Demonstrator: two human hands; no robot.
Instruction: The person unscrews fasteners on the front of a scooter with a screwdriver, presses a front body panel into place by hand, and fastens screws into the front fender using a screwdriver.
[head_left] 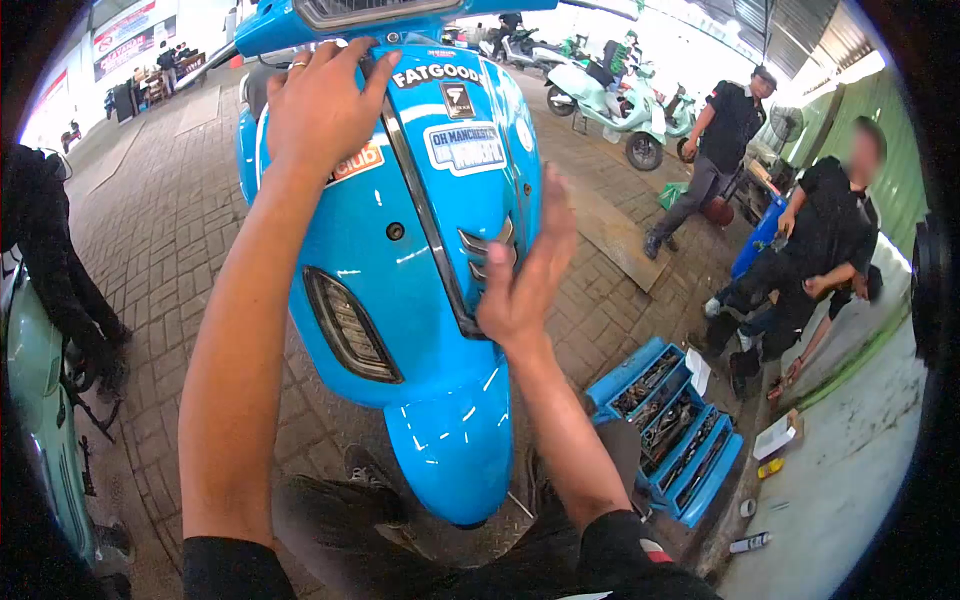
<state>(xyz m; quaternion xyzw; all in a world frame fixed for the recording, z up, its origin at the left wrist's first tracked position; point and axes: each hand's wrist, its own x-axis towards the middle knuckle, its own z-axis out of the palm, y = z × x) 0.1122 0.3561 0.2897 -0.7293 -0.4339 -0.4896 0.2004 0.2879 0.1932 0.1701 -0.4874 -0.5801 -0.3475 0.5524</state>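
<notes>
Standing at far left, a pale-green scooter [35, 380] flanks your position. Your left hand [325, 105] lies over the upper front of the blue scooter [345, 230], just below the headlamp [375, 10], its fingers spread, probably so that it bears on a broad area of the bodywork. Directly before you, the stickered centre cover [465, 205] lies between your two hands, with the front mudguard [450, 440] below it. Your right hand [530, 270] is at the cover's lower right side, thumb apart from the raised fingers and pinching nothing; it perhaps serves as a counter-support to the left, though how firmly it touches cannot be told. Farther right, a blue toolbox [645, 375] stands unfolded on the paving [160, 210], its trays fanned out, presumably for ready access to the tools [670, 430]. Beyond it stands a co-worker [735, 125].
</notes>
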